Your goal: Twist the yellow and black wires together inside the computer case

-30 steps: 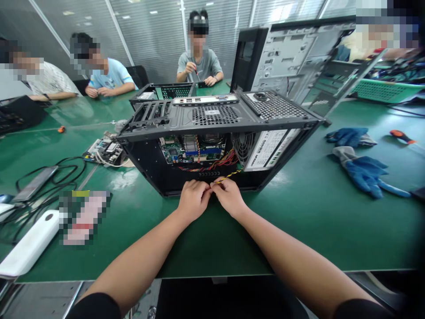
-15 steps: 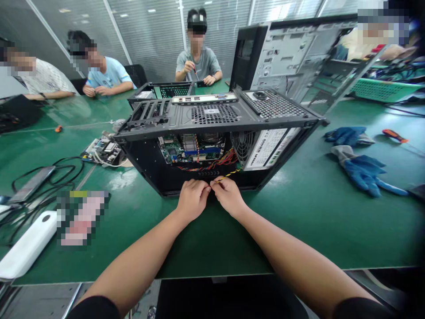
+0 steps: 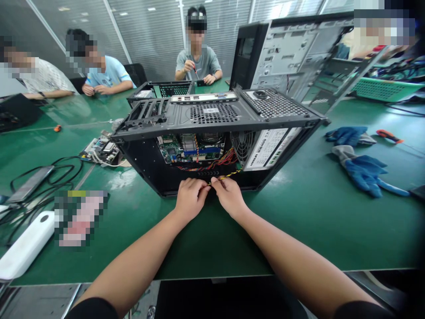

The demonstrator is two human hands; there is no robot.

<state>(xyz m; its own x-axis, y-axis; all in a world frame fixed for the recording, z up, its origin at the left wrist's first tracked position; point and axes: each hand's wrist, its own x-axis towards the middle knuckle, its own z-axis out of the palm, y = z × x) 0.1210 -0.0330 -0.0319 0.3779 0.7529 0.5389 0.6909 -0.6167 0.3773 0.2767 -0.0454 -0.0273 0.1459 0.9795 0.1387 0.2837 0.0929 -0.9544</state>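
Note:
An open black computer case (image 3: 212,117) lies on its side on the green table (image 3: 315,221), showing a motherboard (image 3: 191,148), red wires and a power supply (image 3: 265,148). A yellow-and-black twisted cable (image 3: 229,175) runs out of the case towards me. My left hand (image 3: 190,199) and my right hand (image 3: 228,196) meet at the case's near edge, both with fingers closed, pinching the cable's end between them.
Blue work gloves (image 3: 365,170) and an orange-handled screwdriver (image 3: 388,135) lie at the right. A loose circuit board (image 3: 101,151), black cables (image 3: 43,177) and a white device (image 3: 25,246) are at the left. Another upright case (image 3: 288,55) stands behind. Three people sit across the table.
Both hands have stayed at the case's edge on the cable, shifting only slightly; the view has drifted a little.

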